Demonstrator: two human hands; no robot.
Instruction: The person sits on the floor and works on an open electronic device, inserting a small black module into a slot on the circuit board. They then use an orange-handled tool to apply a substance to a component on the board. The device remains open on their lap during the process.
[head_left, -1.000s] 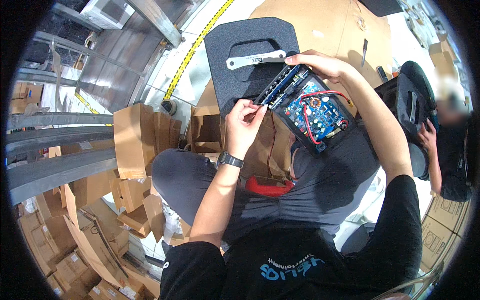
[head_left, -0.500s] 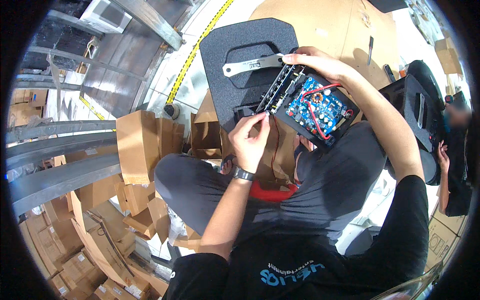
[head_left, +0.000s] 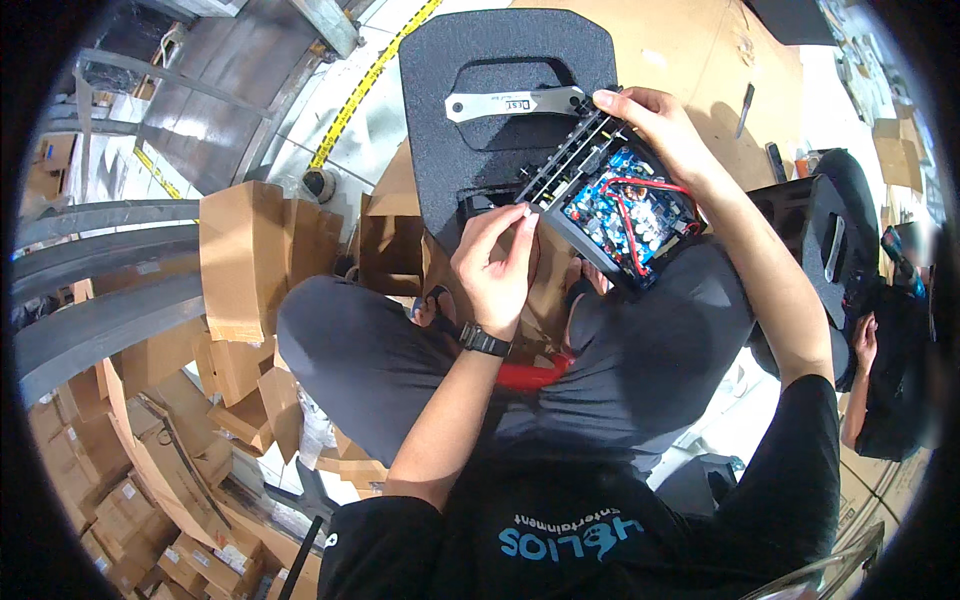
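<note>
An amplifier module point(head_left: 640, 215) with a blue circuit board and red wires is held tilted above my right thigh. My right hand point(head_left: 655, 125) grips its far end, thumb at the corner and fingers curled behind. Thumb and forefinger of my left hand point(head_left: 495, 265) pinch at the near-left corner of the module's panel edge; a tiny pale spot shows at the fingertips, too small to name. Just beyond stands a black textured speaker cabinet point(head_left: 430, 130) with a silver handle bar point(head_left: 500, 105). The module overlaps the cabinet's lower right edge, and its underside is hidden.
Cardboard boxes point(head_left: 240, 260) are stacked at my left, beside grey metal rails point(head_left: 110, 280). A cardboard sheet point(head_left: 700, 60) lies beyond the cabinet with a dark slim tool point(head_left: 745, 110) on it. At the right is another black cabinet point(head_left: 825, 220), near a co-worker's hand point(head_left: 865, 340).
The module has tipped, so its board now shows at a steeper slant and sits deeper behind the frame's edge. Both hands stay at its ends. The whole view has shifted slightly.
</note>
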